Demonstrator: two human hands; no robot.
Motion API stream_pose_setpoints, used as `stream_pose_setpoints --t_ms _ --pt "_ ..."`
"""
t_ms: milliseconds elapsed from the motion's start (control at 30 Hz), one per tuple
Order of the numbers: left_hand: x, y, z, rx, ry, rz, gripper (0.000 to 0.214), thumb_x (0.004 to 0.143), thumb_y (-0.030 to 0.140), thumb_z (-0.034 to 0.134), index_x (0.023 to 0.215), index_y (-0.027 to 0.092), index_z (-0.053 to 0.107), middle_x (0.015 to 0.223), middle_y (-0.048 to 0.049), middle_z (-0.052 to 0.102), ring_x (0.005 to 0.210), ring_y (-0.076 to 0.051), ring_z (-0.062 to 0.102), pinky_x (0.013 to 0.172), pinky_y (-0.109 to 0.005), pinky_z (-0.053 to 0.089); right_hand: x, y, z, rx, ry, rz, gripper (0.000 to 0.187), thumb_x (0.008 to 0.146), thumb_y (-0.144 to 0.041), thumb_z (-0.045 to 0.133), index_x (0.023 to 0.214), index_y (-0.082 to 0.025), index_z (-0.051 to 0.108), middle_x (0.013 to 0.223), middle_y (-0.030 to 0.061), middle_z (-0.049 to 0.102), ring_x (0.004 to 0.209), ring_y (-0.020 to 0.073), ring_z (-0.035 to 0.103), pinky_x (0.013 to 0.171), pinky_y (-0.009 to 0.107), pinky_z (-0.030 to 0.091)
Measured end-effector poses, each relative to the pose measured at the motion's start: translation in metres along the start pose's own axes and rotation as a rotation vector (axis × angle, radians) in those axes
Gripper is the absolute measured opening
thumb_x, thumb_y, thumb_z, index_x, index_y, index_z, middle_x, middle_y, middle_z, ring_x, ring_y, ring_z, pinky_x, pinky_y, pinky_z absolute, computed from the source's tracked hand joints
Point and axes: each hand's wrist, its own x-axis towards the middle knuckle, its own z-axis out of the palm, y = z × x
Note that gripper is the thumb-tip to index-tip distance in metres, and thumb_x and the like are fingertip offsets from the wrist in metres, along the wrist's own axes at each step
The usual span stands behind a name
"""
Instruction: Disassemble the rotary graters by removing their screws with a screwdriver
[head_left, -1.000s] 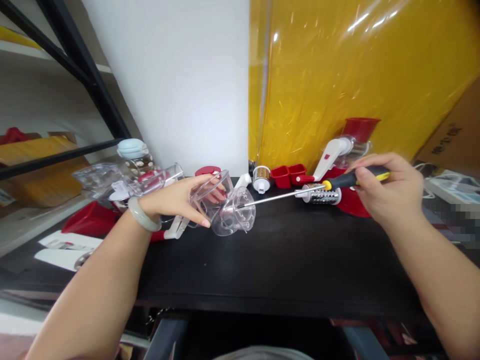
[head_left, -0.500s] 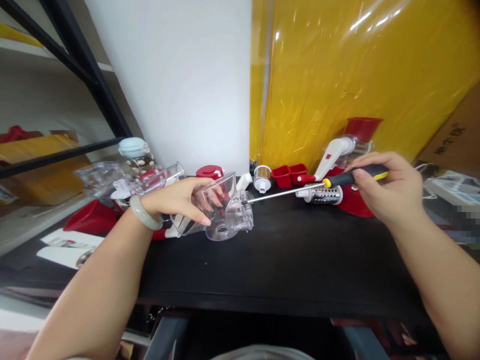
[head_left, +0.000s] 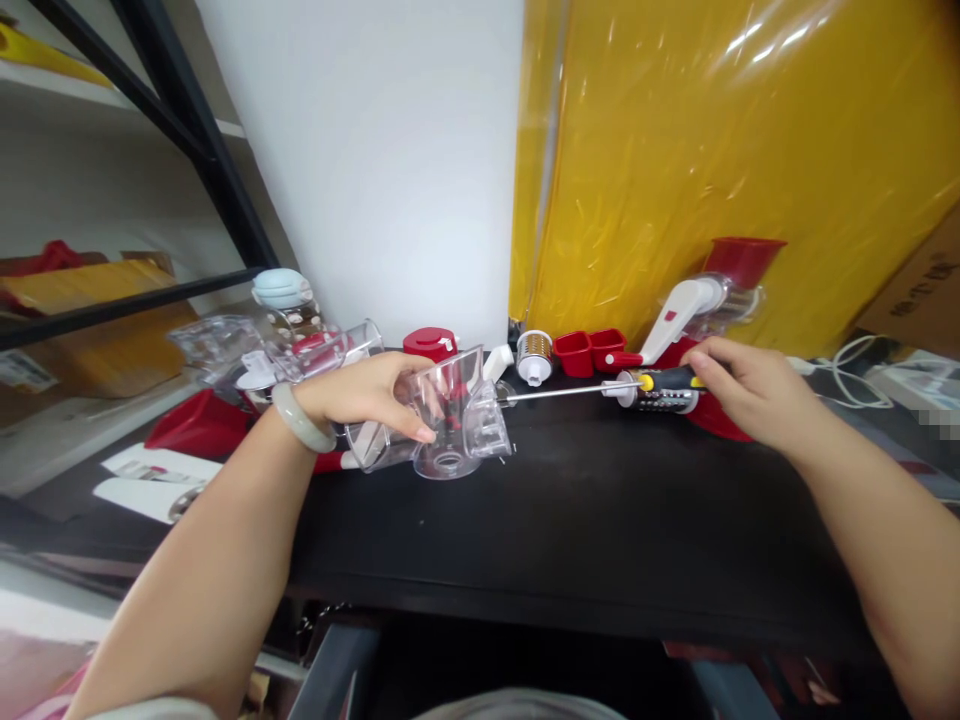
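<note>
My left hand (head_left: 390, 400) is closed around a clear plastic grater housing (head_left: 450, 425), held on its side just over the black tabletop. In my right hand (head_left: 742, 395) is a screwdriver (head_left: 671, 379) with a black and yellow handle, gripped at its rear end. Its long metal shaft points left, and the tip meets the right end of the housing; whether it sits in a screw I cannot tell. Behind the shaft lies a metal grater drum (head_left: 664, 398). Another drum (head_left: 535, 357) stands beside two joined red cups (head_left: 589, 350).
At the right back stands an assembled red and white rotary grater (head_left: 694, 310). More clear housings (head_left: 217, 345), a red funnel-like part (head_left: 199, 425) and a blue-lidded bottle (head_left: 283, 290) crowd the left. A black metal frame (head_left: 172, 110) rises there. White cable (head_left: 862, 375) lies far right.
My right hand has lowered and slid back along the screwdriver's handle, which now lies nearer to level. The whole view has shifted slightly. My left hand keeps its hold on the housing.
</note>
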Motion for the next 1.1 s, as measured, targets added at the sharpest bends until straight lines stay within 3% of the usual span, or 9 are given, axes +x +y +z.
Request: stream_pose_setpoints --t_ms 133,300,567,733,800,900,967,1100 --pt "-0.001 0.003 0.0 0.116 0.022 -0.031 0.05 0.065 0.045 0.085 0.103 0.019 0.065 0.101 -0.0042 0.076 0.087 -0.024 0.072 0.077 -0.032 0.052 0.002 0.005 0.002 0.142 -0.061 0.006 0.038 0.089 -0.059 0.055 0.095 -0.022 0.061 0.084 0.0041 0.068 0.073 0.0208 0.061 0.07 0.034 0.047" --pt "0.0 0.007 0.001 0.228 0.049 -0.094 0.054 0.063 0.051 0.084 0.101 0.018 0.065 0.1 -0.0045 0.077 0.086 -0.023 0.071 0.074 -0.03 0.049 0.005 0.011 0.003 0.199 -0.126 -0.146 0.038 0.085 -0.058 0.063 0.1 -0.023 0.068 0.104 0.0095 0.07 0.099 0.0269 0.064 0.095 0.042 0.047" --pt "0.003 0.004 0.003 0.246 0.024 -0.117 0.055 0.062 0.052 0.084 0.101 0.018 0.065 0.098 -0.0045 0.077 0.083 -0.021 0.07 0.073 -0.029 0.047 0.001 0.017 0.009 0.212 -0.129 -0.1 0.04 0.078 -0.056 0.073 0.1 -0.024 0.062 0.108 0.0091 0.069 0.099 0.0276 0.065 0.091 0.042 0.05" --pt "0.003 0.003 0.004 0.262 0.042 -0.135 0.056 0.061 0.051 0.083 0.103 0.018 0.066 0.097 -0.0048 0.077 0.087 -0.023 0.07 0.075 -0.03 0.047 -0.001 0.008 0.004 0.162 -0.277 -0.049 0.052 0.085 -0.051 0.067 0.132 -0.029 0.059 0.122 0.0068 0.072 0.111 0.0282 0.066 0.096 0.04 0.05" --pt "0.003 0.004 0.003 0.258 0.045 -0.132 0.055 0.061 0.052 0.083 0.101 0.018 0.066 0.096 -0.004 0.076 0.087 -0.023 0.07 0.075 -0.03 0.047 -0.001 0.001 -0.001 0.18 -0.351 -0.01 0.05 0.087 -0.057 0.062 0.127 -0.027 0.065 0.116 0.0073 0.074 0.095 0.027 0.071 0.086 0.039 0.053" --pt "0.003 0.005 0.003 0.231 0.039 -0.113 0.052 0.062 0.052 0.083 0.098 0.018 0.066 0.094 -0.0031 0.076 0.086 -0.023 0.07 0.074 -0.029 0.047 -0.002 -0.007 -0.004 0.241 -0.41 0.021 0.048 0.088 -0.063 0.056 0.103 -0.021 0.074 0.09 0.0079 0.077 0.068 0.0221 0.069 0.067 0.035 0.053" --pt "0.003 0.005 0.003 0.221 0.035 -0.104 0.051 0.062 0.051 0.084 0.097 0.018 0.066 0.093 -0.0031 0.076 0.084 -0.023 0.07 0.073 -0.03 0.048 -0.003 -0.009 -0.003 0.24 -0.389 -0.016 0.046 0.089 -0.063 0.055 0.091 -0.02 0.074 0.08 0.007 0.074 0.069 0.0222 0.067 0.067 0.034 0.052" --pt "0.003 0.003 0.003 0.209 0.016 -0.121 0.051 0.061 0.049 0.085 0.098 0.018 0.066 0.096 -0.0048 0.077 0.086 -0.024 0.07 0.073 -0.031 0.048 -0.002 -0.003 0.002 0.204 -0.289 -0.109 0.038 0.085 -0.06 0.062 0.092 -0.024 0.072 0.094 0.0076 0.075 0.086 0.0266 0.069 0.081 0.039 0.053"
